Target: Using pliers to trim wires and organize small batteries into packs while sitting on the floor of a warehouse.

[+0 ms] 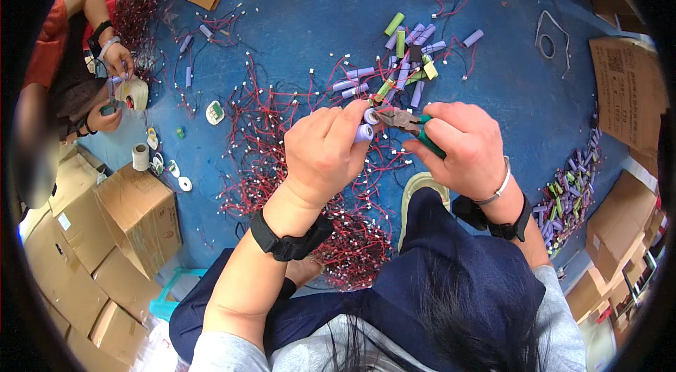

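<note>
My left hand (320, 150) is closed around purple cylindrical battery cells (364, 133), and two of their round ends stick out past the fingers. In my right hand (465, 147) is a pair of pliers (400, 118) with green handles. The metal jaws touch or nearly touch the end of the upper cell; whether they grip a wire there is too small to tell. Just beyond my hands lies a loose heap of purple and green cells (422, 35), some with red and black leads. Below my left hand spreads a dense tangle of red and black wires with white connectors (352, 249).
Another person's hands (116, 59) work at the left. Cardboard boxes stand at the left (137, 210) and right (627, 90). A long pile of cells (570, 189) lies on the blue floor (514, 76) at the right. A white roll (141, 156) stands near the left box.
</note>
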A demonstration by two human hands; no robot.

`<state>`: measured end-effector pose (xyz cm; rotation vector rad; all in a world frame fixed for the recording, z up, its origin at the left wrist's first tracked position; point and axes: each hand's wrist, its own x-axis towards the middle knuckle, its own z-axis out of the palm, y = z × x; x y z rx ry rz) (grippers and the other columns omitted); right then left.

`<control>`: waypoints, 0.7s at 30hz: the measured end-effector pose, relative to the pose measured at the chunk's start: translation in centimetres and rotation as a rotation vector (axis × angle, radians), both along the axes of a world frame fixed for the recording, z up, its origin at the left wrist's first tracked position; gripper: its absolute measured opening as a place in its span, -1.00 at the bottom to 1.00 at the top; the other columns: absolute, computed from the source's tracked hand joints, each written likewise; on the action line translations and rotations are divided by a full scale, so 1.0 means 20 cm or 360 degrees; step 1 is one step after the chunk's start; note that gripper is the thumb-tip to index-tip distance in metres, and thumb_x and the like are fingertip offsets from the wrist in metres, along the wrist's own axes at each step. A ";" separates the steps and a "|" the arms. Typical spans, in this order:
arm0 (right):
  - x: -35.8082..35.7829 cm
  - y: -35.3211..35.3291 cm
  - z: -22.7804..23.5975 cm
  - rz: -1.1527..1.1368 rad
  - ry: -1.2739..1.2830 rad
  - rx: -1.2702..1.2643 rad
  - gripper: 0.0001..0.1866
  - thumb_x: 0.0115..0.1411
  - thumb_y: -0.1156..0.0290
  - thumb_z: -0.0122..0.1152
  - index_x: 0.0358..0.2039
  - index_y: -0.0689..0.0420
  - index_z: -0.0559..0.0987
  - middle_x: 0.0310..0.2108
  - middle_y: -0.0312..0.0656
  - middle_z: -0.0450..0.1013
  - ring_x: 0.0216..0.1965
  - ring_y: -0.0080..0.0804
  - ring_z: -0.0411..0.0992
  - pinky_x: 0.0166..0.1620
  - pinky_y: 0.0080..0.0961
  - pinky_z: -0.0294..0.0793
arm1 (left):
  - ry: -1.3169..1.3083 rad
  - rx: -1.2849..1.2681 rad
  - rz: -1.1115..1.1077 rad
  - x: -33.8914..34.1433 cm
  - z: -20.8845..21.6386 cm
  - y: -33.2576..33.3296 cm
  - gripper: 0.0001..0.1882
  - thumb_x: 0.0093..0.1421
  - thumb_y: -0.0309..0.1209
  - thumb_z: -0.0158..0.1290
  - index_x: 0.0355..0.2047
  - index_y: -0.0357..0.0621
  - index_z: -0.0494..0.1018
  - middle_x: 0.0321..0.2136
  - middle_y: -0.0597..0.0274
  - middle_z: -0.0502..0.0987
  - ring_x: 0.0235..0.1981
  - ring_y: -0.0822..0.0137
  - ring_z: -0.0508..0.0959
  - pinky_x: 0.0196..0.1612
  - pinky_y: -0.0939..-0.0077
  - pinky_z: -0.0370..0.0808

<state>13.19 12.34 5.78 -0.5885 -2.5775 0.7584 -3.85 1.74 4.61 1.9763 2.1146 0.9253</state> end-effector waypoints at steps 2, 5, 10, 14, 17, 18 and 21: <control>0.00 -0.01 0.02 -0.0020 0.0002 -0.0083 -0.74 -0.26 0.32 0.33 -0.65 0.07 0.39 -0.48 -0.32 0.38 -0.48 -0.40 0.35 -0.41 -0.47 0.29 | 0.0028 0.0044 -0.0009 0.01 0.01 0.00 -0.57 -0.27 -0.53 0.14 -0.27 -0.20 0.41 -0.68 0.29 0.34 -0.66 0.32 0.38 -0.61 0.50 0.30; 0.00 0.00 0.03 -0.0003 -0.0008 -0.0063 -0.74 -0.27 0.32 0.33 -0.65 0.06 0.39 -0.42 -0.31 0.39 -0.42 -0.38 0.36 -0.36 -0.45 0.29 | 0.0080 0.0072 0.0019 0.01 0.04 0.01 -0.54 -0.30 -0.54 0.12 -0.26 -0.21 0.42 -0.69 0.30 0.32 -0.68 0.33 0.36 -0.62 0.49 0.30; 0.01 0.03 0.07 0.0051 -0.0046 0.0306 -0.74 -0.29 0.31 0.31 -0.65 0.06 0.37 -0.35 -0.29 0.38 -0.34 -0.33 0.34 -0.29 -0.38 0.28 | 0.0173 0.0083 -0.0050 0.01 0.08 0.00 -0.56 -0.31 -0.64 0.04 -0.29 -0.26 0.44 -0.72 0.23 0.29 -0.72 0.29 0.32 -0.65 0.44 0.24; 0.01 0.03 0.08 0.0028 -0.0040 0.0425 -0.69 -0.36 0.38 0.33 -0.68 0.13 0.33 -0.37 -0.22 0.40 -0.33 -0.26 0.36 -0.29 -0.35 0.28 | 0.0280 0.0076 -0.0085 -0.01 0.10 0.00 -0.54 -0.35 -0.63 0.02 -0.29 -0.28 0.44 -0.73 0.23 0.28 -0.73 0.29 0.30 -0.66 0.44 0.23; 0.02 0.02 0.06 0.0021 -0.0076 0.0471 -0.69 -0.37 0.40 0.32 -0.68 0.14 0.33 -0.40 -0.21 0.39 -0.40 -0.28 0.36 -0.33 -0.39 0.28 | 0.0277 0.0077 -0.0088 -0.01 0.09 0.01 -0.57 -0.32 -0.62 0.04 -0.30 -0.26 0.45 -0.73 0.24 0.29 -0.74 0.27 0.30 -0.66 0.44 0.24; 0.02 0.01 0.05 0.0025 -0.0101 0.0456 -0.70 -0.38 0.41 0.32 -0.68 0.14 0.33 -0.41 -0.21 0.39 -0.43 -0.28 0.36 -0.35 -0.42 0.28 | 0.0181 0.0076 -0.0061 0.00 0.09 0.01 -0.64 -0.26 -0.61 0.06 -0.32 -0.25 0.46 -0.73 0.23 0.29 -0.74 0.29 0.31 -0.66 0.45 0.24; 0.01 0.02 0.05 -0.0005 -0.0072 0.0550 -0.70 -0.40 0.44 0.32 -0.68 0.15 0.33 -0.45 -0.20 0.39 -0.48 -0.31 0.36 -0.40 -0.44 0.28 | -0.0184 -0.0052 0.0157 0.06 0.08 0.02 -0.80 -0.11 -0.49 0.10 -0.40 -0.22 0.46 -0.73 0.24 0.33 -0.75 0.37 0.31 -0.66 0.51 0.25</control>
